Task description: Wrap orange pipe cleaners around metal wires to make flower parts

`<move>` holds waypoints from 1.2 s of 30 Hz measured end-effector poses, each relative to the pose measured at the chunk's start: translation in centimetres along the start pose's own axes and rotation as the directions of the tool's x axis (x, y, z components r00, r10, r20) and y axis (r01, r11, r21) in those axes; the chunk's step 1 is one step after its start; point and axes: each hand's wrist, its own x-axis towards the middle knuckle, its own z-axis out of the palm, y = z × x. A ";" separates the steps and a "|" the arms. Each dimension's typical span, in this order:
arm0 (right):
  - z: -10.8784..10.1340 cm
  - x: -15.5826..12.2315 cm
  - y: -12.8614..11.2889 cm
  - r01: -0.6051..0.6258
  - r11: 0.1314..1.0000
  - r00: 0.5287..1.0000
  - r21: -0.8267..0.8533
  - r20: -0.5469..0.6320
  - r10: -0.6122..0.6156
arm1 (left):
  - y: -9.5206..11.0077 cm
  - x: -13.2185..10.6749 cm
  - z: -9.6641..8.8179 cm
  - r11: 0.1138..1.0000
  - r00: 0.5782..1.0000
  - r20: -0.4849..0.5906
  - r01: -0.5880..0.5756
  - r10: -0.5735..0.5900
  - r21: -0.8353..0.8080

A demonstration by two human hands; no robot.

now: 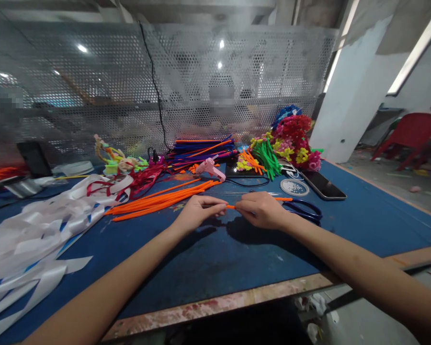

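A short stretch of orange pipe cleaner (231, 207) shows between my two hands, above the blue tabletop. The fingertips of my left hand (203, 211) pinch its left end, and a thin pale line like bare wire runs back across those fingers. Close by, my right hand (262, 210) has its fingers closed round the other part, which they mostly hide. An orange tip (283, 199) sticks out beyond the right hand; whether it is the same piece I cannot tell. Dark blue scissor handles (303, 211) lie just right of that hand. Behind my left hand is a bundle of orange pipe cleaners (161, 200).
Beyond the hands lies a pink glue gun (211, 168). White ribbons (32, 230) cover the left side. At the right are a round dish of white beads (294, 187), a phone (323, 185) and pipe-cleaner flowers (294, 136). A perforated metal screen (187, 72) stands behind.
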 end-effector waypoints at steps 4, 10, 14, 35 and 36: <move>0.3 0.0 0.1 -0.033 0.997 0.999 0.075 -0.002 0.033 | 0.4 -0.1 0.1 0.999 1.000 -0.025 -0.019 0.018 -0.037; 0.4 0.1 0.3 -0.081 0.939 0.995 0.335 -0.033 0.098 | 0.5 -0.2 0.3 0.988 0.991 -0.054 -0.127 0.123 -0.090; 0.2 0.1 0.4 -0.096 0.932 0.992 0.349 -0.042 0.118 | 0.5 -0.3 0.2 0.992 0.993 -0.022 -0.113 0.112 -0.049; 0.5 -0.1 0.7 -0.060 0.958 0.995 0.282 -0.055 0.079 | 0.1 -0.8 0.0 0.861 0.920 0.026 -0.375 0.391 0.345; 0.6 -0.1 0.7 -0.055 0.963 0.996 0.263 -0.050 0.070 | 0.2 -0.8 0.0 0.829 0.910 0.043 -0.395 0.413 0.396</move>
